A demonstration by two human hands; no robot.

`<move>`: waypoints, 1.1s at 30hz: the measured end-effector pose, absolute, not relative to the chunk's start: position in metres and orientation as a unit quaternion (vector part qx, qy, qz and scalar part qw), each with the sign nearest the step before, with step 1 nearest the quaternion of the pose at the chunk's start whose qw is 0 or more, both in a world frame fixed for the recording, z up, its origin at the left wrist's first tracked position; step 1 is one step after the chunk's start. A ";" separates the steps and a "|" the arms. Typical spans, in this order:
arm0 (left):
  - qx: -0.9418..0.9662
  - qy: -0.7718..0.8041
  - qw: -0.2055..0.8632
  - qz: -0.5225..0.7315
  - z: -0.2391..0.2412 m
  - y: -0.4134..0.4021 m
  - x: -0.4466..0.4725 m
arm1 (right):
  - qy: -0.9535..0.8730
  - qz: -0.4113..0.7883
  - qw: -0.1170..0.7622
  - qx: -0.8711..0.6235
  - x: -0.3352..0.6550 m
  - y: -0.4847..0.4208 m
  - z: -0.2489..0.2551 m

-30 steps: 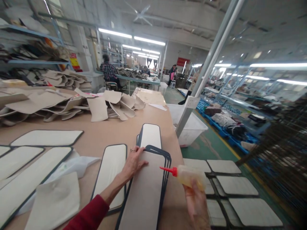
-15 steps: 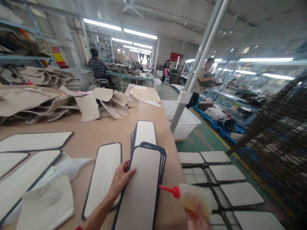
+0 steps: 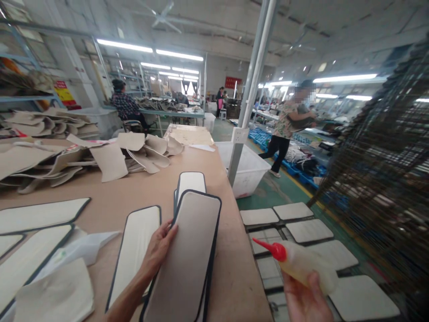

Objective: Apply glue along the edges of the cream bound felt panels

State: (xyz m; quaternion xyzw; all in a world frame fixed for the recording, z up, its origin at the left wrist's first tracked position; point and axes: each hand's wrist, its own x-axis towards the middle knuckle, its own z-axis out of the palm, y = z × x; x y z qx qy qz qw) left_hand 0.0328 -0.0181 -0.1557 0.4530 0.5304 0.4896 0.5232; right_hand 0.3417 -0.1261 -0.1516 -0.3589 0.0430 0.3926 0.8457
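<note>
While pinching the long, round-cornered, dark-rimmed grey panel [image 3: 192, 246] at lower centre with the left hand [image 3: 161, 246] (likely for steadiness), grips the red-nozzled translucent plastic bottle [image 3: 310, 261] in the right hand [image 3: 305, 297], lower right.

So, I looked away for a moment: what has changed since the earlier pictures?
The right hand has carried the red-tipped bottle rightward, away from the top panel. The left hand has shifted from that panel's upper corner to lower on its left side, and the panel now hides the rims that fanned out at its upper right. The bottle is still held; the cream panel beside the left hand stayed put.
</note>
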 end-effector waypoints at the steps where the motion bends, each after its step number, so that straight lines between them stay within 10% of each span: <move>1: 0.470 0.520 0.523 0.484 -0.149 -0.014 0.035 | 0.032 0.394 0.845 -0.360 0.344 -0.125 -0.146; 18: 0.888 0.120 0.443 0.023 -0.015 0.035 0.147 | -0.433 0.312 0.759 -0.374 0.460 -0.131 -0.031; 33: 0.876 0.065 0.474 -0.060 0.034 0.005 0.176 | -0.447 0.411 0.704 -0.368 0.454 -0.154 0.001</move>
